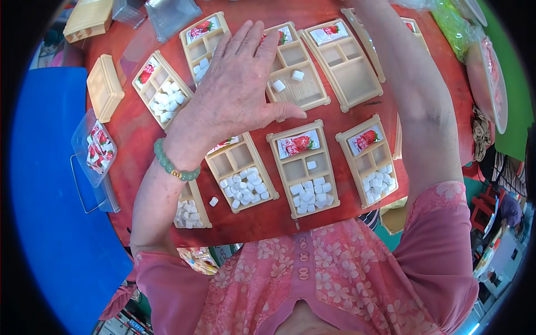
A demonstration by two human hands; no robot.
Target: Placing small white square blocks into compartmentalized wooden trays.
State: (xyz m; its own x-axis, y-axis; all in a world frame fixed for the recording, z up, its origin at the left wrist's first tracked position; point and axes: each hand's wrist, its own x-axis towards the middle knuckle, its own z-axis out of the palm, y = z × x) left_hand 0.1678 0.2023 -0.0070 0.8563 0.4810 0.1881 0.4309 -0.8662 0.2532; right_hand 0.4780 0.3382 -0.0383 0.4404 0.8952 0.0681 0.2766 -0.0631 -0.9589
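Left hand spread flat over beige trays on red table; right hand's state unseen.

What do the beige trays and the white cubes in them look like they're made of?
Beige trays: likely moulded plastic, with thin uniform walls and a slightly glossy finish. White cubes: matte, chalky blocks, possibly sugar or candy; the material can't be confirmed. The left hand hovers over one tray.

Two rows of trays lie on the table. The near row has three trays side by side: a left tray, a middle tray and a right tray, each with little cubes in its near part. The left hand lies flat over the far row. A loose cube sits just left of the left tray.
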